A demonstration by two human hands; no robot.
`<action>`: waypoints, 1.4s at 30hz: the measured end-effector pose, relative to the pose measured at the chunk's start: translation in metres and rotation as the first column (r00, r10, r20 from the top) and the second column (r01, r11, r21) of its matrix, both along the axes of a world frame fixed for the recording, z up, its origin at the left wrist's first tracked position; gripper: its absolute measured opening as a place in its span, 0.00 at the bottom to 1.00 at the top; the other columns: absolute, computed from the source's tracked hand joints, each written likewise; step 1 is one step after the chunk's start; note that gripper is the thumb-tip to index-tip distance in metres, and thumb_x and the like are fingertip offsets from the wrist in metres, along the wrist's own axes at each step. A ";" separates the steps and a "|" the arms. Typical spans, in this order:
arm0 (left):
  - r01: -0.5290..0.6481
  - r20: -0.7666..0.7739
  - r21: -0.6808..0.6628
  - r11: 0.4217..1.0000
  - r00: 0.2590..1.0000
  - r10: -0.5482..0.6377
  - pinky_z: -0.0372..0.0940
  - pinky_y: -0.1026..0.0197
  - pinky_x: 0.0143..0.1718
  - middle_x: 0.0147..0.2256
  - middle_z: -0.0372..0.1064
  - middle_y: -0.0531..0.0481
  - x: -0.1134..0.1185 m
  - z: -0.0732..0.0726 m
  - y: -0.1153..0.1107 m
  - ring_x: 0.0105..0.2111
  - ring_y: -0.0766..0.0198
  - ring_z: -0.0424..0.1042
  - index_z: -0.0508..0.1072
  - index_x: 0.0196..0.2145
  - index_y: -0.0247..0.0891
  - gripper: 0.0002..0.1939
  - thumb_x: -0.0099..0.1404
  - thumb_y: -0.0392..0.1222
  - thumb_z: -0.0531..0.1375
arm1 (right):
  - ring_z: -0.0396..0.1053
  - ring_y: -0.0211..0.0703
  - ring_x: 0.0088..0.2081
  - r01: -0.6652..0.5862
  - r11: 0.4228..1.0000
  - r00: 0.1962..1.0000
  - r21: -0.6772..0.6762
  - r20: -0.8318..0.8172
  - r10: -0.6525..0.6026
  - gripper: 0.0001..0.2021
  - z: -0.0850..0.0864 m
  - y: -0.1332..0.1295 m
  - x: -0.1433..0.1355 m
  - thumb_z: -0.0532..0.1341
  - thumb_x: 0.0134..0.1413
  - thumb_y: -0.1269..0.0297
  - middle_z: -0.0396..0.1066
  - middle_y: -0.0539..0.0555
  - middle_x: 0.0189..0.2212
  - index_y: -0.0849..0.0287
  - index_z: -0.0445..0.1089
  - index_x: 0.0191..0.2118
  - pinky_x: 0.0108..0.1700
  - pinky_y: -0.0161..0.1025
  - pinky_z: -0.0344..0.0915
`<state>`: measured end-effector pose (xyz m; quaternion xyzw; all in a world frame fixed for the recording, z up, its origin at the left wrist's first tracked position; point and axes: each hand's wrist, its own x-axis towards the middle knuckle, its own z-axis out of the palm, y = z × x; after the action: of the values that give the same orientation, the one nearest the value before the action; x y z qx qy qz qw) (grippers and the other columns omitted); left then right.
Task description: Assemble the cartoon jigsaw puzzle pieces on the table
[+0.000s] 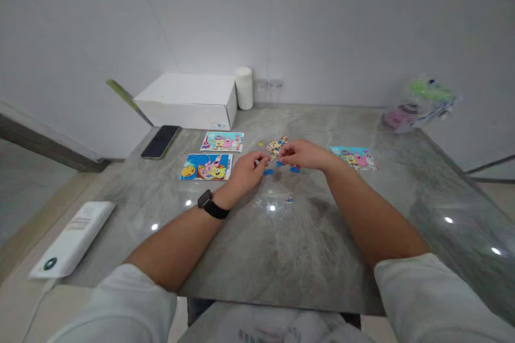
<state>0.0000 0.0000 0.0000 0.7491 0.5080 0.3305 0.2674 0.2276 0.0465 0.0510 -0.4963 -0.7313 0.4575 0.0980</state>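
Both of my hands meet over small jigsaw puzzle pieces (276, 146) heaped near the middle of the grey table. My left hand (250, 169), with a black watch on its wrist, has thumb and fingertips drawn together left of the heap. From the right, my right hand (300, 153) reaches in with its fingers pinched close to the pieces. Whatever is between the fingers of either hand is too small to make out. Blue puzzle pieces (295, 169) lie just below my hands. One separate puzzle piece (289, 200) rests nearer to me.
Two cartoon picture cards (206, 166) lie at left, with another card (354, 157) partly behind my right forearm. A phone (161, 142), white box (185, 102), white roll (243, 88) and clear glasses (268, 94) stand farther back. Plastic bag (420, 104) right; white device (74, 238) left.
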 end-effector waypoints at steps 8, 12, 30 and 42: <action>0.173 -0.193 0.120 0.978 0.970 -0.148 0.70 0.55 0.48 0.44 0.77 0.46 -0.015 -0.011 0.007 0.43 0.57 0.76 0.80 0.43 0.40 0.07 0.70 0.40 0.63 | 0.69 0.37 0.27 0.018 1.000 0.993 -0.009 0.114 -0.017 0.03 -0.018 0.009 -0.001 0.68 0.52 0.66 0.76 0.49 0.29 0.58 0.77 0.34 0.28 0.32 0.64; 0.220 -0.258 0.128 0.967 0.949 -0.182 0.71 0.54 0.48 0.44 0.76 0.45 -0.014 -0.015 0.006 0.43 0.56 0.76 0.81 0.45 0.40 0.08 0.69 0.40 0.64 | 0.69 0.37 0.25 -0.024 0.998 0.977 0.056 0.213 0.012 0.03 -0.033 0.010 -0.009 0.67 0.53 0.67 0.77 0.49 0.26 0.58 0.78 0.34 0.27 0.32 0.61; 0.228 -0.277 0.115 0.967 0.942 -0.189 0.71 0.54 0.48 0.43 0.77 0.45 -0.012 -0.021 0.007 0.44 0.55 0.76 0.83 0.45 0.41 0.09 0.69 0.39 0.63 | 0.76 0.43 0.36 -0.110 0.944 0.882 0.311 0.469 -0.052 0.07 -0.043 0.001 -0.032 0.65 0.60 0.66 0.82 0.54 0.34 0.57 0.82 0.37 0.35 0.35 0.59; 0.207 -0.295 0.079 0.975 0.939 -0.175 0.72 0.55 0.48 0.45 0.76 0.46 -0.011 -0.020 0.005 0.44 0.57 0.77 0.84 0.47 0.44 0.11 0.70 0.41 0.62 | 0.75 0.41 0.35 -0.085 0.955 0.884 0.284 0.464 -0.059 0.06 -0.040 -0.001 -0.033 0.65 0.61 0.65 0.82 0.52 0.33 0.57 0.82 0.37 0.35 0.35 0.60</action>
<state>-0.0110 0.0050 -0.0203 0.8484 0.4474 0.2182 0.1804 0.1950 0.0457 0.0107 -0.5664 -0.7967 0.2105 -0.0110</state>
